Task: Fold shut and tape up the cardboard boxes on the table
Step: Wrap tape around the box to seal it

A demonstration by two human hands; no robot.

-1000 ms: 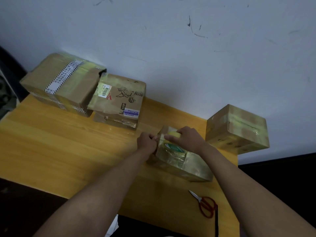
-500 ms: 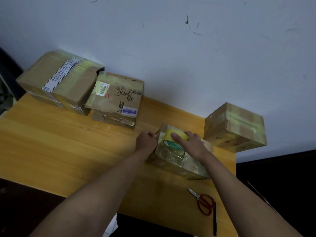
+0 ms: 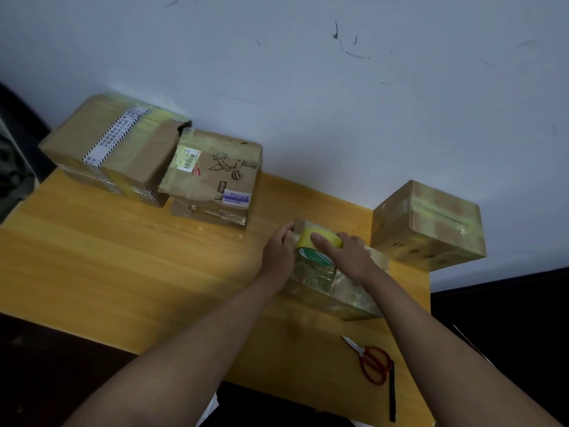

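A small cardboard box (image 3: 338, 291), shiny with tape, lies on the wooden table (image 3: 123, 257) in front of me. On top of it sits a yellow tape roll (image 3: 314, 249), which my right hand (image 3: 348, 257) grips from the right, thumb across its top. My left hand (image 3: 278, 252) has its fingers curled on the box's far left corner, beside the roll. Whether it pinches the tape end is hidden. Three more boxes stand along the wall: a large one (image 3: 114, 149) at far left, a printed one (image 3: 215, 177) beside it, and one (image 3: 428, 226) at right.
Red-handled scissors (image 3: 369, 359) lie near the table's front right edge, next to a thin black strip (image 3: 391, 392). A white wall rises behind the boxes. Dark floor lies beyond the table's right and front edges.
The tape roll has shifted slightly toward me along the box top with my right hand. My left hand stays at the box's far left corner.
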